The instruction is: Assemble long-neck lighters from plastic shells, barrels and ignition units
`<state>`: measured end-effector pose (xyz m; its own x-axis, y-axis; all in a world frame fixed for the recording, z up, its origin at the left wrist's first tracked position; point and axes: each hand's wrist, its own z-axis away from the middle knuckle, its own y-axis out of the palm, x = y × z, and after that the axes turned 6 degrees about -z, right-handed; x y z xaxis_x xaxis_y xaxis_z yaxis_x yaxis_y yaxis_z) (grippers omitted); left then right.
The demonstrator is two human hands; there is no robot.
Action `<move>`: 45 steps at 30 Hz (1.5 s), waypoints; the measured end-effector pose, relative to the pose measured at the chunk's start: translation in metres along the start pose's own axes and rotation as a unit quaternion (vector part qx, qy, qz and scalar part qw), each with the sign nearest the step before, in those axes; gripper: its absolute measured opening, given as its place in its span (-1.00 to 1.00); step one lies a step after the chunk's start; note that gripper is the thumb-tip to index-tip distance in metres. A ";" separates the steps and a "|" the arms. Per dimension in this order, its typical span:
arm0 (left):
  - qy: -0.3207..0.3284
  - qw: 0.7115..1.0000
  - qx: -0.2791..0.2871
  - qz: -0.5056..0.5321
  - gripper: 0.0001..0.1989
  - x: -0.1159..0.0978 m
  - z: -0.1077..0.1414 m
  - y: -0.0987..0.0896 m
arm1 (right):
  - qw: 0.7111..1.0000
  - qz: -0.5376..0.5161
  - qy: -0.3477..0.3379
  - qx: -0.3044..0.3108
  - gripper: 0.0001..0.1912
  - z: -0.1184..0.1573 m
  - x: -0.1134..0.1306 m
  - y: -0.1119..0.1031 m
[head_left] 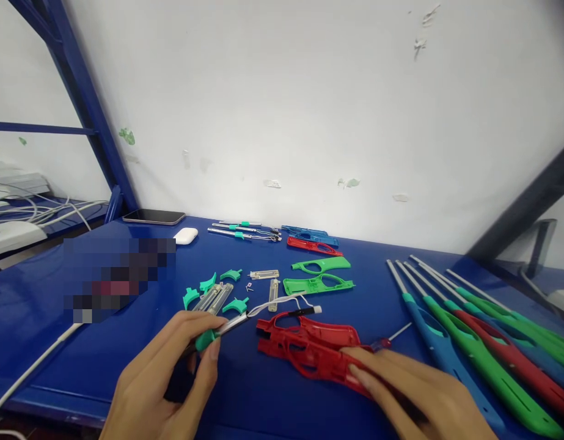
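Observation:
Between the thumb and fingers of my left hand (172,373) is a metal lighter tube with a green collar (206,339). White wires (282,299) run from it to a small black-and-white igniter part (309,310). My right hand (410,385) grips the right end of a red handle shell (304,354). Another red shell half (332,332) lies just behind it. A screwdriver (387,342) shows beyond my right fingers. Green triggers (236,305) and clear fuel tanks (221,298) lie behind my left hand.
Assembled lighters (469,348) cover the right side. Green shells (318,284), a red shell (313,245), blue shells (311,235) and metal tubes (231,233) lie farther back. A phone (154,216), white case (186,236) and white cable (34,370) are at left.

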<state>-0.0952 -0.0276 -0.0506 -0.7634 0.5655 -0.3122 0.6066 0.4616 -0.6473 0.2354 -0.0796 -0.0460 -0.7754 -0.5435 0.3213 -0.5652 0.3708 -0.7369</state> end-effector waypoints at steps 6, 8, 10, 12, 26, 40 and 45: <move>-0.003 1.000 0.002 0.001 -0.83 0.000 0.002 -0.001 | 0.999 0.035 0.032 0.019 -0.63 -0.029 -0.007 -0.010; -0.006 1.000 0.000 0.000 -0.84 -0.001 0.002 -0.001 | 0.998 0.009 0.052 0.016 -0.66 -0.029 -0.001 -0.013; -0.012 1.000 0.000 0.003 -0.84 -0.003 0.001 -0.002 | 0.998 -0.005 0.060 0.016 -0.69 -0.024 0.004 -0.014; -0.014 1.000 0.009 0.011 -0.84 -0.005 0.001 -0.003 | 0.998 -0.014 0.054 0.020 -0.70 -0.017 0.006 -0.012; 0.068 0.990 0.118 0.034 -0.72 -0.007 0.004 -0.001 | 0.999 0.010 0.021 0.025 -0.38 0.016 -0.006 -0.004; 0.050 0.989 0.110 0.090 -0.76 -0.008 -0.002 -0.006 | 0.998 -0.027 0.054 0.030 -0.41 0.012 0.001 -0.004; 0.084 0.980 0.170 0.064 -0.70 -0.005 0.001 -0.002 | 0.997 0.002 0.058 0.046 -0.40 0.016 0.000 -0.003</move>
<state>-0.0929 -0.0321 -0.0484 -0.6213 0.7218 -0.3050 0.5635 0.1411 -0.8140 0.2419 -0.0928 -0.0536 -0.8083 -0.4487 0.3812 -0.5377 0.2989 -0.7884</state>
